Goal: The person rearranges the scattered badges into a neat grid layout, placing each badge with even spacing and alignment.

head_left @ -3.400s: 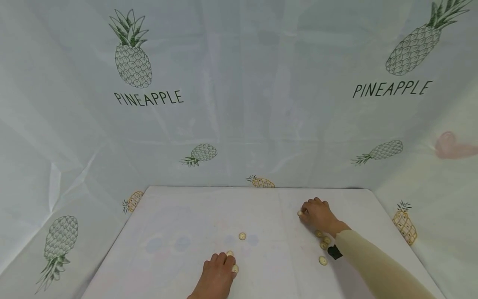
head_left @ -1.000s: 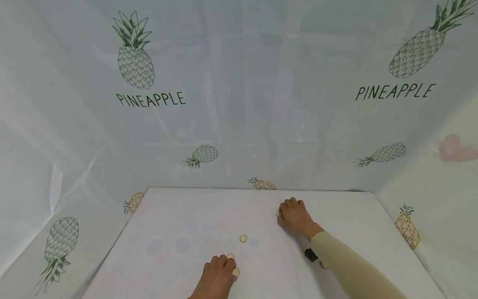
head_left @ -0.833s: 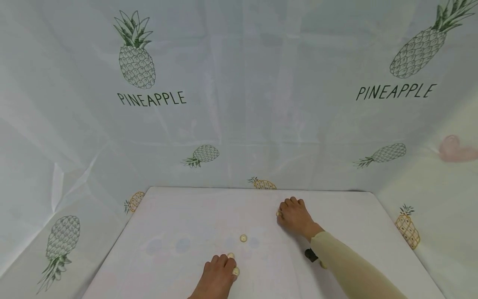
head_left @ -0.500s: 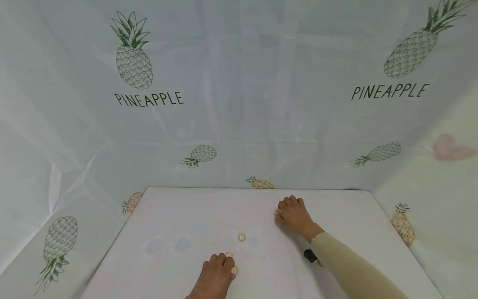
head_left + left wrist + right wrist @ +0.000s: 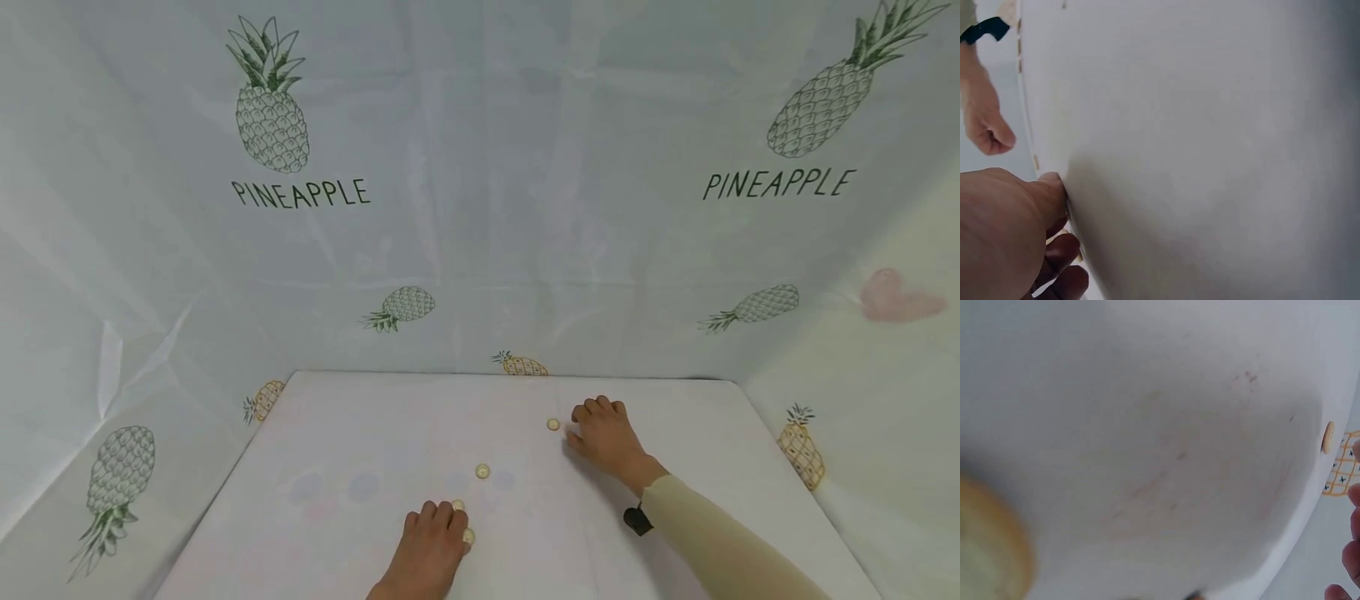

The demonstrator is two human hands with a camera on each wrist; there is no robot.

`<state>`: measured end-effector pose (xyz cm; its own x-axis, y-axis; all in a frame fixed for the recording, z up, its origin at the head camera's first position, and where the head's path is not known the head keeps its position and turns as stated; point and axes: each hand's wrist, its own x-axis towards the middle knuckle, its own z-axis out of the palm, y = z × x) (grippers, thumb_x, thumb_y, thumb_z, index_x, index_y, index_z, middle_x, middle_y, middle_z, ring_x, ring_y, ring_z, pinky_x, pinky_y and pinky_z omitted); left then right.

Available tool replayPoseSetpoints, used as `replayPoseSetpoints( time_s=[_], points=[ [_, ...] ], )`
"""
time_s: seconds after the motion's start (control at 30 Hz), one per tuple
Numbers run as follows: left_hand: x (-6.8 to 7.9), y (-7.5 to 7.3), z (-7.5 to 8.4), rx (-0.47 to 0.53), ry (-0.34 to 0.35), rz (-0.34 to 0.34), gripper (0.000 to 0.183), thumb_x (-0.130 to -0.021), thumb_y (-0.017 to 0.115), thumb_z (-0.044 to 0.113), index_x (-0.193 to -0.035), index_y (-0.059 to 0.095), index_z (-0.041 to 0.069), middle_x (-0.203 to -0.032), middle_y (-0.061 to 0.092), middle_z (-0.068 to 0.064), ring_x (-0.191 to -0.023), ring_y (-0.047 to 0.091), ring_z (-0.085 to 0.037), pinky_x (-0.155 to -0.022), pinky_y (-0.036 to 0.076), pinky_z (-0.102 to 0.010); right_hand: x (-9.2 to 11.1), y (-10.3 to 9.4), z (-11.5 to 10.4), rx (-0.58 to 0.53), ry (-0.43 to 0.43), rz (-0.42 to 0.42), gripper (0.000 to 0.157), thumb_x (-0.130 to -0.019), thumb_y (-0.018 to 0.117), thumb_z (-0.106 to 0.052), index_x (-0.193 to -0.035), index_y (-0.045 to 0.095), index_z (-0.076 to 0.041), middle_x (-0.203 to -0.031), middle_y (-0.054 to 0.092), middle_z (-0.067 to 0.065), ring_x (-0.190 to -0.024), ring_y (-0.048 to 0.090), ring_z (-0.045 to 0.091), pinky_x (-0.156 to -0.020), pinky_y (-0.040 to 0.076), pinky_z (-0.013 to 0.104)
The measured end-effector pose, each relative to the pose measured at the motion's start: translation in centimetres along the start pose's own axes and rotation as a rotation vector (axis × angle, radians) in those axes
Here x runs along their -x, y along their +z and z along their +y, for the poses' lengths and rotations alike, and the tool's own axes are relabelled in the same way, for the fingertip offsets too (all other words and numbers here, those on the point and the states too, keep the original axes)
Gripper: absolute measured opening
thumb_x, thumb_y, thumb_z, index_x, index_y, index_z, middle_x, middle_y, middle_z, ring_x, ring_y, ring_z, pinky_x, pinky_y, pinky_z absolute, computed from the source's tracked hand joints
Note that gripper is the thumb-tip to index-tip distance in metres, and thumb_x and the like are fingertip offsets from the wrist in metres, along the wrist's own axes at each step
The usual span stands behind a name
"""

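Note:
My left hand (image 5: 427, 546) rests near the table's front, fingers bent. A pale yellow button (image 5: 468, 537) sits between its thumb and index finger; a second button (image 5: 458, 505), partly hidden, lies at its fingertips. In the left wrist view the thumb (image 5: 1052, 190) reaches down to the tabletop. Farther right, my right hand (image 5: 609, 437) is lifted slightly beside another button (image 5: 552, 424), its thumb apart from its loosely bent fingers, holding nothing. One more button (image 5: 482, 471) lies between the hands. In the right wrist view, a button (image 5: 1328, 437) shows near the edge.
The white tabletop (image 5: 375, 425) ends at pineapple-print sheeting (image 5: 480, 250) on the back and sides. A black wristband (image 5: 637, 522) and beige sleeve (image 5: 720, 533) cross the right part. A blurred yellow disc (image 5: 988, 544) lies close to the right wrist camera.
My right hand brought a button leftward, set it on the table, then let go and drew back right. Buttons once visible near the right sleeve are now hidden. The left hand stays in place.

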<state>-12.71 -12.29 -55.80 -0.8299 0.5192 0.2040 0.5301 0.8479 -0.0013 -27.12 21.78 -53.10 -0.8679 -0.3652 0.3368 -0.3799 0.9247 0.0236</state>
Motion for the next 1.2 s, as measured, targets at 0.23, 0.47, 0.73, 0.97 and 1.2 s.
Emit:
replayPoseSetpoints(
  time_s=[0.23,0.47,0.73,0.97,1.2],
  points=[
    [-0.1,-0.4,-0.3,-0.038,0.014,-0.004,0.039,-0.089,0.083,0.044,-0.099,0.059,0.015,-0.093,0.052,0.002,-0.079,0.034,-0.013,-0.067,0.030,-0.030,1.1,0.0,1.1,-0.036,0.027,0.013,0.024,-0.093,0.078,-0.029,-0.102,0.070,-0.009,-0.094,0.065,0.003,-0.098,0.058,0.029,-0.090,0.044,0.054],
    [-0.2,-0.5,-0.6,-0.023,0.018,-0.039,0.035,-0.091,0.081,0.042,-0.100,0.060,0.014,-0.094,0.053,0.002,-0.080,0.035,-0.013,-0.066,0.030,-0.030,2.5,-1.3,2.0,-0.062,0.046,0.040,0.025,-0.094,0.078,-0.029,-0.103,0.070,-0.008,-0.095,0.067,0.006,-0.098,0.058,0.032,-0.089,0.044,0.057],
    [0.1,-0.5,-0.1,0.014,0.013,-0.042,0.035,-0.093,0.080,0.037,-0.100,0.055,0.014,-0.093,0.050,0.002,-0.080,0.033,-0.013,-0.067,0.028,-0.029,5.0,-3.7,4.6,-0.088,0.065,0.121,0.023,-0.090,0.081,-0.023,-0.102,0.070,-0.007,-0.097,0.068,0.008,-0.098,0.058,0.035,-0.087,0.042,0.060],
    [0.2,-0.5,0.1,0.012,0.015,-0.036,0.036,-0.093,0.081,0.037,-0.098,0.054,0.015,-0.090,0.047,0.004,-0.079,0.031,-0.013,-0.068,0.028,-0.029,7.6,-4.7,7.2,-0.048,0.087,0.122,0.022,-0.088,0.082,-0.021,-0.100,0.071,-0.007,-0.095,0.068,0.008,-0.098,0.058,0.036,-0.087,0.042,0.060],
    [0.1,-0.5,0.1,0.037,0.003,-0.034,0.036,-0.091,0.083,0.035,-0.097,0.054,0.015,-0.089,0.046,0.004,-0.078,0.031,-0.013,-0.068,0.030,-0.030,9.2,-3.9,7.9,-0.014,0.011,0.130,0.027,-0.084,0.087,-0.022,-0.097,0.069,-0.007,-0.093,0.066,0.006,-0.094,0.059,0.033,-0.083,0.045,0.060]
  ],
)
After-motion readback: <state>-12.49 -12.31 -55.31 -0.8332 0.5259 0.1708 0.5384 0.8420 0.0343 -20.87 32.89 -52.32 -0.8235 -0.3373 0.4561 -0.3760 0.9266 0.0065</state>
